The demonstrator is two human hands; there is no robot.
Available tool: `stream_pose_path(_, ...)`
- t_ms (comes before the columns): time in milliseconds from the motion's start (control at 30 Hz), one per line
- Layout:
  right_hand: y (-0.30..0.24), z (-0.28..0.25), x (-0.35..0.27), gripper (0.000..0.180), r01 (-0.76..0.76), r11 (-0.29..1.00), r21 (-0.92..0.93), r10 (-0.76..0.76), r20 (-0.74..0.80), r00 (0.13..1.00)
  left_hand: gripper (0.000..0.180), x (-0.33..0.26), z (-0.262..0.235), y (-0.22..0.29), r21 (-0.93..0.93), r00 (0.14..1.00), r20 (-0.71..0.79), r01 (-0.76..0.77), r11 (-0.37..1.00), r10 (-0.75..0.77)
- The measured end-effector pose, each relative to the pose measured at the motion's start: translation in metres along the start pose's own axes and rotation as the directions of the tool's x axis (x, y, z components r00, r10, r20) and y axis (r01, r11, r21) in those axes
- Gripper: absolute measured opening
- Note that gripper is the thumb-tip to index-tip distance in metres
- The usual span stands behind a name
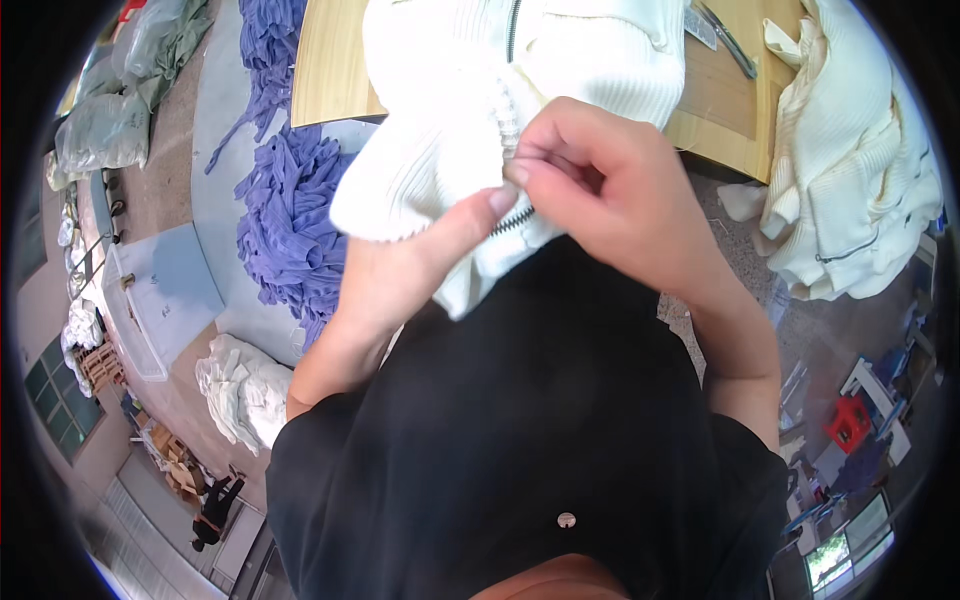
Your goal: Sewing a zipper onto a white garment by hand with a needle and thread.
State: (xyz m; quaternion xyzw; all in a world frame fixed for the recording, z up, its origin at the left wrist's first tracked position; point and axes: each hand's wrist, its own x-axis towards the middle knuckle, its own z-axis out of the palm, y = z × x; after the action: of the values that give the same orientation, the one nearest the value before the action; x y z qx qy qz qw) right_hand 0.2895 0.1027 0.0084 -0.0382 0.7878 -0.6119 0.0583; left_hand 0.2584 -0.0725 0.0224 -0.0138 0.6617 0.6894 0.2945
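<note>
Closest to the camera, both hands work at the hem of a white ribbed knit garment [470, 90] held up against the person's black top [520, 400]. The left hand [400, 265] comes up from the lower left with the forearm angled inward; its thumb lies flat across the fabric, pressing the cloth just beside the dark zipper [515, 218], while the other fingers are hidden under the knit, closed on the garment's lower edge. The right hand [600, 190] reaches in from the right with the wrist bent, its fingers [520, 170] curled tight and pinched together on the zipper edge, touching the left thumb tip. The garment hangs from the wooden surface [330, 70] above down to the hands, its zipper running up the middle. To the left, on the floor, lies a heap of purple knit pieces [290, 210], and lower left a small pile of white cloth [240, 390]. On the right, a stack of cream knitwear [850, 170] sits beside the surface, and far up on that surface rest scissors [730, 40]
</note>
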Motion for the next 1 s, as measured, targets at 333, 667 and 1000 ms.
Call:
stream_pose_path(333,0.003,-0.011,-0.019,0.010,0.164,0.986,0.012,-0.163,-0.068,0.984,0.042,0.023,-0.001,-0.007,-0.256,0.994,0.061,0.107,0.961,-0.095)
stream_pose_path(667,0.010,-0.010,-0.018,0.015,0.295,0.887,-0.356,-0.357,-0.121,0.926,0.053,0.027,-0.009,-0.005,-0.277,0.968,0.213,0.187,0.943,-0.129)
stream_pose_path(1000,0.011,-0.013,-0.019,0.024,0.328,0.863,-0.384,-0.384,-0.077,0.920,0.050,0.026,-0.005,-0.002,-0.332,0.974,0.177,0.195,0.923,-0.142)
